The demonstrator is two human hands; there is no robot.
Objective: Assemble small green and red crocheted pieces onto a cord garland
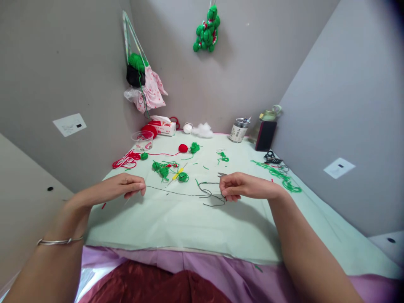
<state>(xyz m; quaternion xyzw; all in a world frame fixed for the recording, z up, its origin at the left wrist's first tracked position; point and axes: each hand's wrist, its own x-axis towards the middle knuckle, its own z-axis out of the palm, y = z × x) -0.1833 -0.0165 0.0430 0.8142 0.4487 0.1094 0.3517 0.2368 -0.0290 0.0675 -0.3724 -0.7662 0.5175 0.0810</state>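
Hands: well apart. Left hand [134, 186], fingers bent down and drawn together, closed on one end of a dark thread [179, 194]; a thin pale sliver shows just below the fingers, too small to identify. Right hand [232, 186], fingertips pinched together on the same thread, loose loops and tails beside them. Thread: thin, sagging slightly between the hands, above the near middle of the table [142, 227]. Metal blade tips [221, 174] show just behind the right hand.

Writing: tissue box [167, 128], white and red, printed, too small to read. Tin [237, 131], cylindrical, pale wrap with dark characters, not legible; pens inside. White wall plates with small dark marks, left [69, 125] and right [339, 168].

Materials: table cover smooth, pale green, lightly creased. Green knitted pieces [163, 171], rounded, with loose yarn tails; a yellow-handled hook [177, 174] lies among them, slanted. Red ball [183, 148], round, touching or near a green yarn tangle [195, 147]. Red yarn [126, 160], loosely heaped, near a clear round tub [142, 142]. White stuffing [203, 130], fluffy, beside a white ball [187, 128]. Green strands [284, 176] lie loose at right. Dark rectangular object [266, 135] stands upright before a translucent bottle [269, 115] with greenish lid.

Hanging at the walls: pink patterned fabric bag [153, 89]; bumpy green knitted cluster [206, 35] with red and white bits.
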